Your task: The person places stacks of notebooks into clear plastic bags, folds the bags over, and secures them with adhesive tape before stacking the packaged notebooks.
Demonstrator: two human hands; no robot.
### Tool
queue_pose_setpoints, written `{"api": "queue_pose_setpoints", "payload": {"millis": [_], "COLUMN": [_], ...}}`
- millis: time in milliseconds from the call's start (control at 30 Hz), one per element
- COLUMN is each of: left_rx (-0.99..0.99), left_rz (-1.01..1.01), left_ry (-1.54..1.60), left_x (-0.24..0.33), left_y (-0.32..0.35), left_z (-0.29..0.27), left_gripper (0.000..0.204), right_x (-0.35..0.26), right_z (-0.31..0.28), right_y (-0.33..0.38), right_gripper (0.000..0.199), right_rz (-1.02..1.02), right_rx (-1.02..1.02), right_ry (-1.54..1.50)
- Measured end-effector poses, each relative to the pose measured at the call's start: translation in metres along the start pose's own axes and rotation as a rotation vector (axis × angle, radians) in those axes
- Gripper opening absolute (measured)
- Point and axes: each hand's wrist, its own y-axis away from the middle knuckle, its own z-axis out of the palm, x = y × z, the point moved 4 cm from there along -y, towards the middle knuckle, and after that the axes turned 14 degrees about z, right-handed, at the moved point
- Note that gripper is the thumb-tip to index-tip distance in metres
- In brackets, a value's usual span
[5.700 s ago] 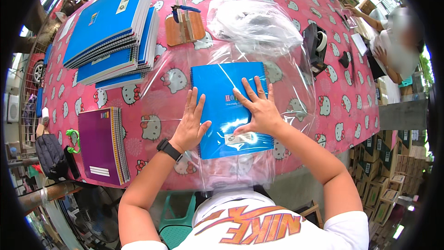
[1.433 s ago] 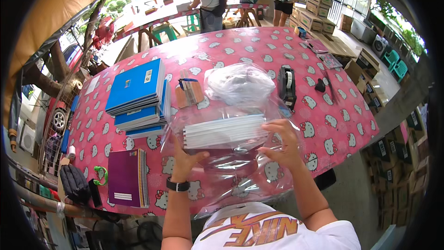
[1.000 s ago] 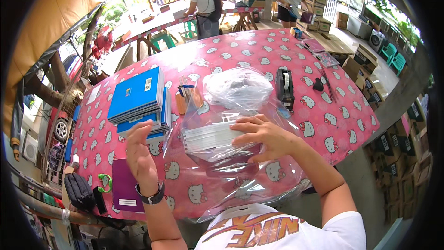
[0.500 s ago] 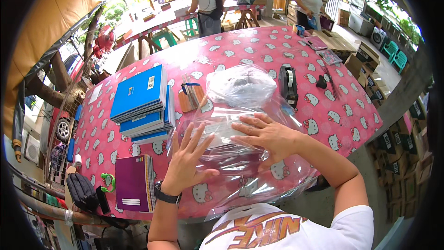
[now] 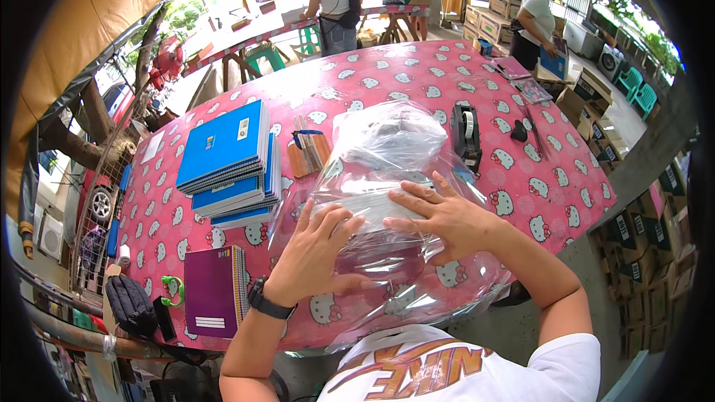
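A sheet of clear plastic film (image 5: 454, 268) lies spread over the table in front of me, crumpled and glossy. Under it, between my hands, shows a purple item with a pale upper edge, blurred by glare. My left hand (image 5: 319, 249), with a dark watch on the wrist, rests on the film's left side, its fingers apart and slightly bent. Fingers spread, my right hand (image 5: 439, 216) presses flat on the film from the right. Just beyond my fingertips sits a heap of bunched clear plastic (image 5: 395, 134). Neither hand grips anything visible.
Blue spiral notebooks (image 5: 223, 149) are stacked at left, a purple notebook (image 5: 212, 290) nearer. A wooden holder (image 5: 309, 152) stands beside the heap, a black tape dispenser (image 5: 467, 138) right of it. Co-workers stand beyond the table (image 5: 551, 179); cardboard boxes (image 5: 640, 253) line the right.
My left hand has shifted slightly right and its fingers have bent more. My right hand has slid a little to the right. The co-worker at right has turned and now handles a blue item.
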Motion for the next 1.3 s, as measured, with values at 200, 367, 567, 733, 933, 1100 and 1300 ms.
{"api": "queue_pose_setpoints", "payload": {"millis": [200,367,567,733,933,1100,1300], "left_rx": [0.029,-0.050,-0.090,-0.126,-0.175,-0.145,-0.123], "left_rz": [0.092,0.074,0.073,0.090,0.075,0.044,0.086], "left_ry": [-0.075,-0.065,-0.067,-0.040,0.002,-0.006,-0.011], "left_x": [-0.001,-0.002,-0.003,-0.007,-0.007,-0.006,-0.006], "left_y": [-0.003,-0.002,-0.001,0.001,0.000,0.000,-0.007], "left_z": [0.004,0.006,0.004,0.004,0.005,0.005,0.005], "left_gripper": [0.088,0.090,0.092,0.094,0.090,0.086,0.075], "right_x": [-0.002,0.000,0.002,0.012,0.199,0.342,0.356], "right_z": [0.000,0.000,0.000,-0.006,0.030,0.145,0.153], "right_y": [0.001,0.000,-0.002,-0.003,-0.004,-0.016,-0.012], "right_gripper": [0.107,0.109,0.103,0.092,0.028,0.027,0.025], "right_rz": [-0.012,-0.004,-0.031,-0.123,0.683,1.285,1.271], "right_rx": [-0.022,-0.076,-0.077,-0.051,0.788,0.679,0.822], "right_ry": [0.025,0.032,-0.030,-0.277,-1.279,-0.759,-0.777]}}
